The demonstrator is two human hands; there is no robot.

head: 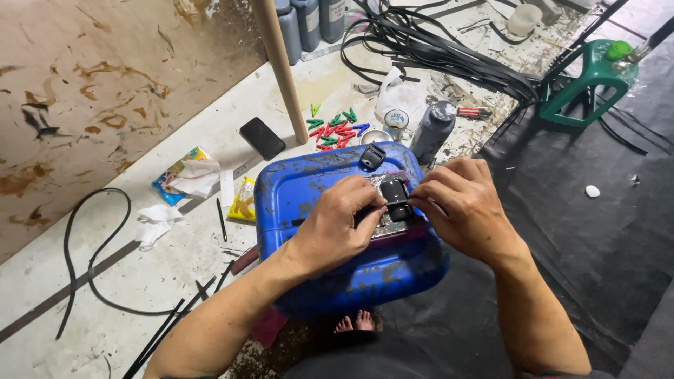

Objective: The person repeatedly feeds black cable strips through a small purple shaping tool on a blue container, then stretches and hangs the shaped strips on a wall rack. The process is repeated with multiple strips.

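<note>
Pinching a small black part (395, 200) between both hands on top of a blue plastic drum (330, 210) that's lying on its side, w/ the drum's flat top serving as a work surface. Left hand (335, 228) is coming in from the left, its grip closed together on the part's left edge, thumb & fingertips pressing down, prob. to steady it. Right hand (460, 203) is meeting it from the right, fingers closed on the part's right end, so the piece is being held from both sides over a shiny metal plate (382, 184) underneath. A black clip-like bit (373, 156) is sitting just behind, near the drum's rear edge.

Other stuff is lying on the floor: phone (262, 137) beside a wooden pole (281, 67), a pile of red & green clips (335, 128), a grey bottle (432, 132) just behind the drum, a tangle of black strips (435, 49) further back, a green stool (590, 81) at far right, crumpled tissue (156, 221) and snack wrappers (184, 175) at left. Person's bare toes (354, 323) are showing below the drum.
</note>
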